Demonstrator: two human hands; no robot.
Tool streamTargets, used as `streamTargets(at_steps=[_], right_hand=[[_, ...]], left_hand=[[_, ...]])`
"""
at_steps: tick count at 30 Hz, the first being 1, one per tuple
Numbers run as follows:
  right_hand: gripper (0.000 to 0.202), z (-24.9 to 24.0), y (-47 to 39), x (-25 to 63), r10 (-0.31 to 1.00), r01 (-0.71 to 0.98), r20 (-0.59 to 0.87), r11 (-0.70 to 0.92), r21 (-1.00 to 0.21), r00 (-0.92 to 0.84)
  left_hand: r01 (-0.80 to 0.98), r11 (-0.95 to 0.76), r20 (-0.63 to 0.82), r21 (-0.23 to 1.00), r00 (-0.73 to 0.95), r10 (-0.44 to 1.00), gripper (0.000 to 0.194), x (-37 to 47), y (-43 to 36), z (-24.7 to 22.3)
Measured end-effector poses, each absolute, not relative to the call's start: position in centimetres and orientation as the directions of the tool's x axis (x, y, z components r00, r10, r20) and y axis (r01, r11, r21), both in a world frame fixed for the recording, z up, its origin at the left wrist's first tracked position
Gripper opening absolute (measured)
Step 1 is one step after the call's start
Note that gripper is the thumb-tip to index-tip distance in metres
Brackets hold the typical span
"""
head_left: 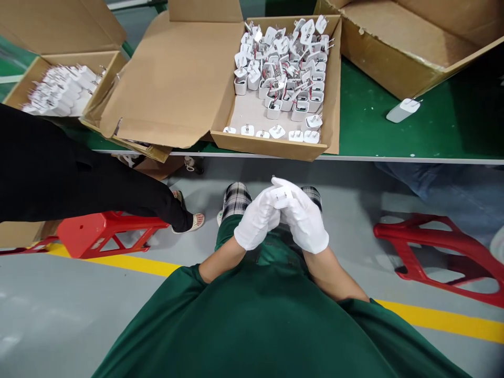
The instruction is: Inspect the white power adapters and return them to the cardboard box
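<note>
My left hand (pixel 258 220) and my right hand (pixel 305 215), both in white gloves, meet above my lap. Between their fingers is a white plug adapter (pixel 282 198), its pronged face turned up; both hands are closed on it. Just beyond them, on the green table (pixel 362 126), an open cardboard box (pixel 271 148) holds many white adapter housings (pixel 274 108) with loose pronged caps and red wires. Several adapters stand along its near side. One white adapter (pixel 403 110) lies alone on the table to the right.
A smaller box (pixel 16 94) of white adapters sits at the far left, and another cardboard box (pixel 386 68) at the upper right. A person in black trousers (pixel 129 184) is at the left. Red stools (pixel 84 233) flank me. The table's edge (pixel 394 158) runs before my knees.
</note>
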State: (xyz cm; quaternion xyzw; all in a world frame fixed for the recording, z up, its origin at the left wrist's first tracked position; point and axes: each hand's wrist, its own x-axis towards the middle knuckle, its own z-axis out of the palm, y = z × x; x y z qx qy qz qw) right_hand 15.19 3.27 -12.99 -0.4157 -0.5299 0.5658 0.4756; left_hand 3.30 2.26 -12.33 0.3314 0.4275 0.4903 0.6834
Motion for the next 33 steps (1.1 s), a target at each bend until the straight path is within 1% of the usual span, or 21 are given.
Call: streamTargets(at_steps=[5, 7, 8, 10, 12, 13, 15, 17, 19, 21, 24, 26, 27, 28, 31, 33], right_hand=[[0.053, -13.1, 3.4, 15.0, 0.955, -0.200, -0.031, -0.094, -0.975, -0.296], [0.053, -13.2, 3.5, 14.8, 0.957, -0.183, -0.048, -0.104, -0.978, -0.286], [0.052, -13.3, 3.6, 14.8, 0.962, -0.155, -0.040, -0.084, -0.984, -0.271], [0.048, -13.5, 3.8, 15.1, 0.974, -0.048, 0.027, 0.017, -0.999, -0.224], [0.042, -13.6, 4.1, 15.6, 0.970, 0.094, 0.163, 0.182, -0.979, -0.180], [0.040, -13.5, 4.3, 15.9, 0.953, 0.164, 0.241, 0.271, -0.949, -0.183], [0.040, -13.1, 4.7, 16.3, 0.895, 0.288, 0.366, 0.432, -0.855, -0.256], [0.042, -12.5, 5.0, 16.4, 0.827, 0.384, 0.441, 0.555, -0.738, -0.348], [0.042, -11.7, 5.5, 16.1, 0.777, 0.443, 0.484, 0.628, -0.640, -0.402], [0.040, -10.7, 6.5, 15.7, 0.744, 0.463, 0.506, 0.668, -0.583, -0.437], [0.032, -8.3, 9.8, 14.5, 0.716, 0.460, 0.521, 0.698, -0.549, -0.465], [0.021, -6.4, 13.4, 13.2, 0.751, 0.509, 0.490, 0.661, -0.552, -0.443], [0.017, -5.5, 15.6, 12.4, 0.777, 0.564, 0.449, 0.629, -0.535, -0.442], [0.017, -4.8, 17.8, 11.5, 0.798, 0.621, 0.401, 0.603, -0.501, -0.451], [0.022, -3.7, 23.9, 8.2, 0.848, 0.753, 0.157, 0.524, -0.399, -0.507], [0.029, -3.9, 26.6, 6.0, 0.834, 0.804, -0.079, 0.496, -0.329, -0.547]], left_hand=[[-0.396, 0.258, -0.226, 0.881, 0.128, 0.966, 0.061, 3.4, 2.6, -11.9], [-0.380, 0.264, -0.238, 0.886, 0.115, 0.965, 0.056, 3.2, 2.7, -12.0], [-0.367, 0.265, -0.241, 0.891, 0.111, 0.964, 0.052, 3.0, 2.8, -12.1], [-0.344, 0.243, -0.228, 0.907, 0.083, 0.970, 0.044, 2.6, 2.9, -12.4], [-0.327, 0.202, -0.197, 0.923, 0.048, 0.979, 0.043, 2.0, 3.1, -12.5], [-0.322, 0.181, -0.180, 0.929, 0.034, 0.983, 0.045, 1.7, 3.2, -12.5], [-0.319, 0.160, -0.162, 0.934, 0.018, 0.987, 0.050, 1.2, 3.3, -12.3], [-0.320, 0.180, -0.186, 0.930, 0.014, 0.983, 0.053, 0.9, 3.5, -12.1], [-0.316, 0.234, -0.238, 0.919, 0.028, 0.971, 0.054, 0.6, 3.7, -12.0], [-0.335, 0.250, -0.245, 0.908, 0.058, 0.968, 0.059, 0.1, 4.0, -12.1], [-0.399, 0.156, -0.134, 0.904, 0.082, 0.988, 0.077, -1.2, 4.5, -12.2], [-0.418, 0.090, -0.071, 0.904, 0.060, 0.996, 0.076, -2.2, 4.6, -12.3], [-0.418, 0.071, -0.059, 0.905, 0.040, 0.997, 0.072, -2.7, 4.5, -12.3], [-0.418, 0.058, -0.054, 0.907, 0.021, 0.998, 0.066, -3.2, 4.5, -12.3], [-0.418, 0.048, -0.059, 0.907, -0.014, 0.998, 0.055, -4.1, 4.0, -12.5], [-0.410, 0.062, -0.078, 0.910, -0.023, 0.997, 0.052, -4.6, 3.6, -12.7]])
